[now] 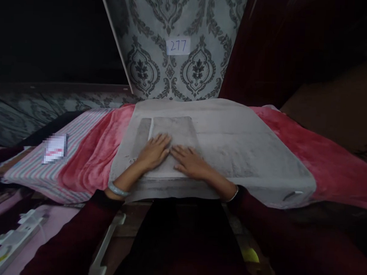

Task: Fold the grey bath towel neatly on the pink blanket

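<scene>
My folded grey cloth (179, 127) lies on a wider grey cover (256, 140), left of the cover's middle. Its longer direction seems to run away from me, towards the patterned wall (173, 15), though my hands and forearms hide part of the near end, so I can't be sure of its full outline. The far edge runs roughly crosswise, and the right edge slants, coming nearer to me as it goes right. On the left a pale edge points away from me, with a darker grey strip (142, 133) alongside it.

The cloth sits under and beyond my hands: its far part shows clear past my fingertips. My left hand (155, 152) is pressed flat over its left half, fingers pointing away and a little right. My right hand (188, 161) rests flat on its right half, fingers angled left and away. Both are spread palm down, gripping nothing, with the fingertips close to each other. I can't tell whether they touch.

A red blanket (98, 150) shows to the left of the cover, and more red fabric (331, 160) to its right. Farther left is a striped cloth (32, 173).
</scene>
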`<state>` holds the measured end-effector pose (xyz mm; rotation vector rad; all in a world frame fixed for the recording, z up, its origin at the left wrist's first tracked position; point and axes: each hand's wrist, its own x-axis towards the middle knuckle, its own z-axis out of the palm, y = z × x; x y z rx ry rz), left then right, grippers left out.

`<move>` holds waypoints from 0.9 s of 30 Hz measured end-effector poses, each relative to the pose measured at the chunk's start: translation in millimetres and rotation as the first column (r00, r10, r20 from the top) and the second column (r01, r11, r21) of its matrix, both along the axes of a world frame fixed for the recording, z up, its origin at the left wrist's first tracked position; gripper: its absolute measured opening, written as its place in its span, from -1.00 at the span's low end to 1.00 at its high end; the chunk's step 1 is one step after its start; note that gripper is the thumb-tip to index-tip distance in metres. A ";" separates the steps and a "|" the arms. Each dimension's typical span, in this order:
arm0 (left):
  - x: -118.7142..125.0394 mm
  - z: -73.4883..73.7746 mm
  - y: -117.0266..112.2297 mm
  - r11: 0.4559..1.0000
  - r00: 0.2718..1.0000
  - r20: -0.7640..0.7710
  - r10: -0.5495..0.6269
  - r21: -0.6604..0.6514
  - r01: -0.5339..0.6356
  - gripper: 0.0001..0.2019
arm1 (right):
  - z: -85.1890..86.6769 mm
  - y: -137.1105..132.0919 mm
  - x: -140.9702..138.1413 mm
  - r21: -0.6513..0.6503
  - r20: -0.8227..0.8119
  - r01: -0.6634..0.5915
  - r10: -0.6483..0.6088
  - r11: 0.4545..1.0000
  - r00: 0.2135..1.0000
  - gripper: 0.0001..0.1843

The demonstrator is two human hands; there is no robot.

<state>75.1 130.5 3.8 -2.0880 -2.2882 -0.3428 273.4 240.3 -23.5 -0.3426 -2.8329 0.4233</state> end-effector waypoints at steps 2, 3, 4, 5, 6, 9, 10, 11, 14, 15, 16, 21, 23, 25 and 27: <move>1.6 -13.5 -4.2 0.995 1.000 -0.008 -0.015 -0.104 0.014 -0.41 | -8.6 -12.4 -2.1 0.047 0.080 -0.016 0.012 0.999 0.997 -0.34; 1.3 -19.3 -6.2 0.992 1.000 -0.015 -0.005 -0.128 0.003 -0.40 | -12.0 -15.4 -1.8 0.058 0.092 -0.015 0.010 0.998 0.996 -0.34; 0.7 -23.9 -8.0 0.991 1.000 -0.021 0.003 -0.135 -0.006 -0.39 | -14.1 -16.8 -0.9 0.065 0.094 -0.012 0.006 0.998 0.996 -0.34; -0.3 -27.3 -9.5 0.991 1.000 -0.024 0.008 -0.130 -0.011 -0.38 | -14.8 -17.0 0.2 0.067 0.093 -0.010 0.004 0.998 0.996 -0.34; -1.5 -29.4 -10.7 0.993 1.000 -0.021 0.012 -0.120 -0.015 -0.38 | -14.0 -16.6 1.3 0.065 0.092 -0.009 0.003 0.998 0.996 -0.35; -7.1 -29.2 -11.4 0.994 0.999 0.025 0.033 -0.106 -0.030 -0.38 | -4.2 -14.3 3.1 0.036 0.118 -0.015 0.011 0.999 0.993 -0.35; -9.8 -27.1 -10.0 0.993 0.998 0.057 0.040 -0.114 -0.033 -0.38 | 0.4 -13.4 2.6 0.018 0.136 -0.026 0.023 1.000 0.990 -0.36; -12.5 -23.9 -7.5 0.992 0.994 0.096 0.047 -0.120 -0.035 -0.40 | 5.2 -12.3 1.3 -0.003 0.149 -0.040 0.040 0.999 0.988 -0.37; -19.1 -7.9 9.7 0.997 0.975 0.221 0.037 -0.079 -0.020 -0.42 | 16.2 -7.4 -7.9 -0.033 0.112 -0.054 0.057 0.998 0.992 -0.44; -19.9 -1.4 18.7 0.999 0.970 0.243 0.022 -0.043 -0.012 -0.42 | 17.9 -5.6 -12.4 -0.026 0.082 -0.037 0.039 0.999 0.996 -0.45; -19.9 4.8 29.1 1.000 0.968 0.250 0.005 -0.011 -0.002 -0.42 | 18.2 -4.0 -17.0 -0.016 0.057 -0.013 0.014 1.000 0.998 -0.44; -17.2 12.4 78.2 0.995 0.993 0.105 0.060 -0.082 -0.052 -0.39 | 6.3 -4.4 -31.2 0.029 0.083 0.001 -0.003 1.000 0.997 -0.36; -20.9 3.8 87.6 0.984 0.995 0.012 0.095 -0.151 -0.092 -0.38 | 1.2 -6.0 -30.9 0.040 0.100 -0.014 0.010 0.999 0.995 -0.37; -29.2 -4.8 91.8 0.980 0.995 -0.054 0.087 -0.177 -0.095 -0.36 | -1.5 -6.4 -29.3 0.040 0.105 -0.021 0.017 0.999 0.994 -0.38; -40.9 -8.8 94.5 0.980 0.995 -0.072 0.074 -0.181 -0.086 -0.33 | -2.3 -5.5 -27.9 0.034 0.107 -0.027 0.024 0.999 0.994 -0.38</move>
